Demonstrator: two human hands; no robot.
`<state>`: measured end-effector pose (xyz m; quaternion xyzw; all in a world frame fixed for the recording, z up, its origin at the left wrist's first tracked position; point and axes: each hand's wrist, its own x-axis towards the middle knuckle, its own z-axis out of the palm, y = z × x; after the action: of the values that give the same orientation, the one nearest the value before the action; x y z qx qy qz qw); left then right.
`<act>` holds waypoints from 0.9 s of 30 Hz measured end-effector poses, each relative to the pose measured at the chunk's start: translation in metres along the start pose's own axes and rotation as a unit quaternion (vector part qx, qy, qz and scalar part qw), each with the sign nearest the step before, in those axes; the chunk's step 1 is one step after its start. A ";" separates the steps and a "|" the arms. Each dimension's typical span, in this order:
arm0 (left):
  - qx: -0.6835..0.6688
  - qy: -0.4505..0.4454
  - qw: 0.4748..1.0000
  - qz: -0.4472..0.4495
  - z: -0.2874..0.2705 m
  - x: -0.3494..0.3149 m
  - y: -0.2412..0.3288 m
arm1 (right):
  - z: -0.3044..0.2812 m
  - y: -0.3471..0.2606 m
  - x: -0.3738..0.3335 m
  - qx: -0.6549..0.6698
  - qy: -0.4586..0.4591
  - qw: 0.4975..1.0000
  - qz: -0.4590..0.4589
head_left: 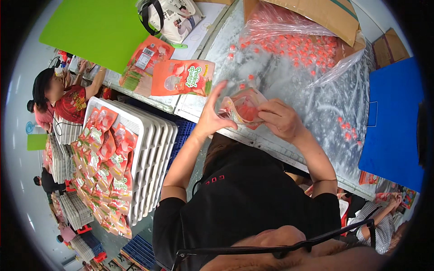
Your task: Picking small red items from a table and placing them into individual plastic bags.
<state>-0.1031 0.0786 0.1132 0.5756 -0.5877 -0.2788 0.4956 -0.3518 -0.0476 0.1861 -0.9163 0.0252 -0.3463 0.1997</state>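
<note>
Pouch (247, 109) gapes over a streaky grey table (312, 106) near stacked white trays (154, 135).

Right hand (283, 119) pinching 1 open pouch (245, 108), left hand (210, 119) spread

Packing workshop, food side, small-factory type. Not a home or shop. Evidence: long surface (334, 108) with loose red wrapped pieces (303, 54) spilling from a plastic-lined carton (327, 18) at the far side. Flat printed pouches (183, 77) laid out far left of center; one open pouch (246, 108) at the near edge. Left: tall stack of white trays (151, 140), top one heaped with matching packs (106, 158). More tray stacks (74, 210) farther left, plus blue crates (138, 250) near left. Several workers: red top (70, 104) at left, striped top (375, 221) near right. Green panel (95, 31) far left, blue panel (393, 122) right.
</note>
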 end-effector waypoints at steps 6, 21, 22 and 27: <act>-0.254 -0.112 0.955 -0.104 0.015 -0.001 0.006 | -0.013 -0.026 0.030 -0.141 -0.077 0.987 -0.028; -0.243 0.008 0.964 -0.111 0.045 -0.029 0.011 | 0.015 0.004 0.067 -0.057 -0.531 0.838 0.107; -0.273 0.026 0.953 -0.130 0.046 -0.028 0.009 | 0.015 0.008 0.059 -0.034 -0.443 0.890 0.105; -0.382 0.156 0.894 -0.177 0.032 -0.024 -0.009 | 0.015 0.002 0.041 -0.086 0.071 0.994 -0.003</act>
<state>-0.1324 0.0921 0.0870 0.4727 -0.2394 -0.4715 0.7049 -0.3106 -0.0522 0.2006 -0.9032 0.0661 -0.4077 0.1167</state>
